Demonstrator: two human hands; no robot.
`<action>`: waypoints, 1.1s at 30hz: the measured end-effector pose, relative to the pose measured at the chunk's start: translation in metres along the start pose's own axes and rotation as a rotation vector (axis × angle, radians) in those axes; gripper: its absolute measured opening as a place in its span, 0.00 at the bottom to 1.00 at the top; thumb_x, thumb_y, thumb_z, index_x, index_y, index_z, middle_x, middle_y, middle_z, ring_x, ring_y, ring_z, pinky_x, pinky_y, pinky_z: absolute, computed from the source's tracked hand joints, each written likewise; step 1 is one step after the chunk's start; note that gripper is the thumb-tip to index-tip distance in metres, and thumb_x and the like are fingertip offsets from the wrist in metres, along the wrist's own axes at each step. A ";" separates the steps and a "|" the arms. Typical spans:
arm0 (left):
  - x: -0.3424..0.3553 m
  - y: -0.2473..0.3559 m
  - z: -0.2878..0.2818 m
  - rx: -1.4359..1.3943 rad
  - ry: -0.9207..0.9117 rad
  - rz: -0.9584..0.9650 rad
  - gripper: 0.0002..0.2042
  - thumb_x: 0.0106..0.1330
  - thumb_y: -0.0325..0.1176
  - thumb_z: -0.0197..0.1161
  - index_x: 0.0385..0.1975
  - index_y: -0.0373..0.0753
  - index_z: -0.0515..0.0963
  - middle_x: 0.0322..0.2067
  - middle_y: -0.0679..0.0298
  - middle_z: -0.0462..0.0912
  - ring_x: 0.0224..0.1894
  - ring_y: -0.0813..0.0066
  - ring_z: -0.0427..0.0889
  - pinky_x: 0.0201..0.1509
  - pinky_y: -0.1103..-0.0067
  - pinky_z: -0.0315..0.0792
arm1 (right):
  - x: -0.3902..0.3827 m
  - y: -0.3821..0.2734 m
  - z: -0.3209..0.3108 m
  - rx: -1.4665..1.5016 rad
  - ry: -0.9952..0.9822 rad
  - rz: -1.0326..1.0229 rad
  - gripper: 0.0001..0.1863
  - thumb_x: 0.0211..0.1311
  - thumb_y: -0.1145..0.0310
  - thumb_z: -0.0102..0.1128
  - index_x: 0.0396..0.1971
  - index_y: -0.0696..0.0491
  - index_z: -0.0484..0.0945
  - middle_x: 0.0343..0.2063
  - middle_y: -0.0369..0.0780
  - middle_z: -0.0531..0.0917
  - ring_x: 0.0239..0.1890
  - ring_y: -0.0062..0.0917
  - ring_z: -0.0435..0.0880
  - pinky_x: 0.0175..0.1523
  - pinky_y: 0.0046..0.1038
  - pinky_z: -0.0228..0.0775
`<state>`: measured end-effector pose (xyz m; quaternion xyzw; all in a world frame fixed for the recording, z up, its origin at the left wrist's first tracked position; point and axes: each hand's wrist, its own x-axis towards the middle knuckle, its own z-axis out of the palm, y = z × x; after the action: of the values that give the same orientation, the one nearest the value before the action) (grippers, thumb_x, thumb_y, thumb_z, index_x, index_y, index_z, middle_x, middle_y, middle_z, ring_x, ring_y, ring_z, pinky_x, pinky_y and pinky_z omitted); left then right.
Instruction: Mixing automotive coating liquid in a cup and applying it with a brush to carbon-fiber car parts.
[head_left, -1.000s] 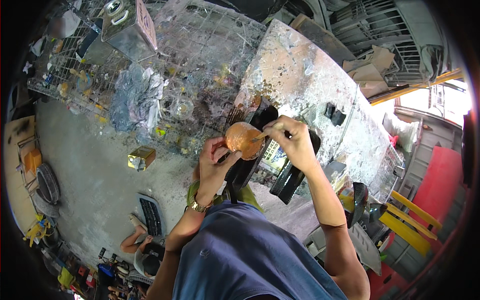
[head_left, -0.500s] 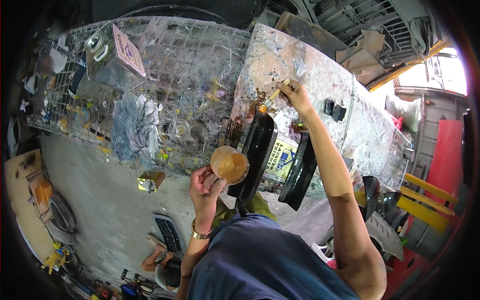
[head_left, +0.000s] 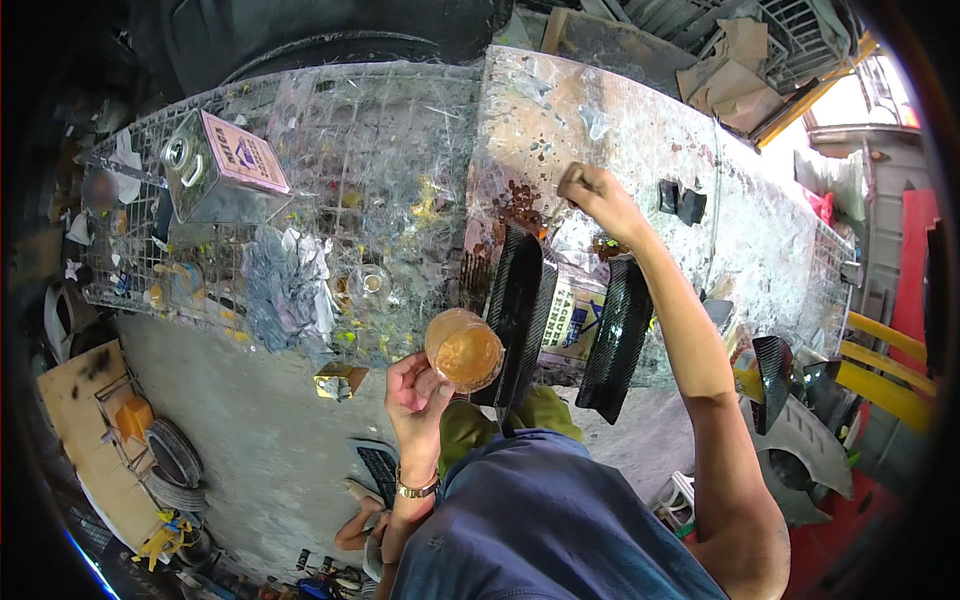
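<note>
Stretched across a cluttered workshop, a long, grey, paint-spattered table [head_left: 400, 130]. Set at its near edge, right of the middle, with lower ends jutting past: two long, black, glossy strips of carbon-like weave, a left strip [head_left: 515, 310] and a right strip [head_left: 615, 330]. Towards the table's far left corner, a square-sided silver metal tin [head_left: 225, 165] with a pink label. Between the strips, partly covered, a pale-yellow printed panel [head_left: 575, 320]. Left of the middle, by the near edge, a crumpled grey plastic wad [head_left: 285, 280].

Newly changed: the reach of the bare right hand [head_left: 605, 205]. Half a second ago, just beyond the left strip's far end with a pale, thin stick; now over the table, fingers curled in. Impossible to tell from this angle whether around the stick or around nothing. Clasped in the bare left hand [head_left: 415, 405], above the near edge and just left of the left strip: a round, translucent amber cup [head_left: 465, 350]. A second ago, stick inside it; now, none visible there. As a judgement, work shifted from cup to far end of left strip, marked by a small orange spot [head_left: 543, 233].
</note>
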<state>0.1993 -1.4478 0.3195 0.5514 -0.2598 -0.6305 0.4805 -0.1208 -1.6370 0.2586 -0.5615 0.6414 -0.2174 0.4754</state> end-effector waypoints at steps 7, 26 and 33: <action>-0.003 0.003 0.011 0.002 0.052 -0.008 0.21 0.60 0.24 0.66 0.52 0.34 0.68 0.50 0.60 0.75 0.53 0.74 0.74 0.59 0.76 0.66 | 0.031 -0.016 0.039 -0.080 0.078 -0.196 0.11 0.60 0.67 0.56 0.30 0.62 0.77 0.24 0.48 0.81 0.26 0.31 0.78 0.37 0.31 0.70; -0.008 0.011 0.019 0.143 0.000 0.036 0.23 0.62 0.36 0.67 0.52 0.34 0.68 0.48 0.62 0.77 0.52 0.76 0.73 0.61 0.75 0.64 | 0.025 0.027 0.018 0.144 0.079 -0.007 0.17 0.63 0.62 0.60 0.34 0.64 0.77 0.25 0.53 0.81 0.28 0.40 0.81 0.37 0.37 0.70; -0.010 0.014 0.021 0.151 0.009 0.050 0.25 0.62 0.37 0.67 0.54 0.34 0.66 0.49 0.61 0.76 0.54 0.74 0.73 0.62 0.74 0.64 | -0.026 0.007 0.015 0.005 0.262 -0.057 0.15 0.64 0.63 0.58 0.28 0.62 0.73 0.21 0.54 0.76 0.30 0.51 0.77 0.36 0.41 0.67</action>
<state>0.1838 -1.4491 0.3413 0.5823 -0.3179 -0.5946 0.4542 -0.1142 -1.6074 0.2558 -0.5451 0.6812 -0.3041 0.3825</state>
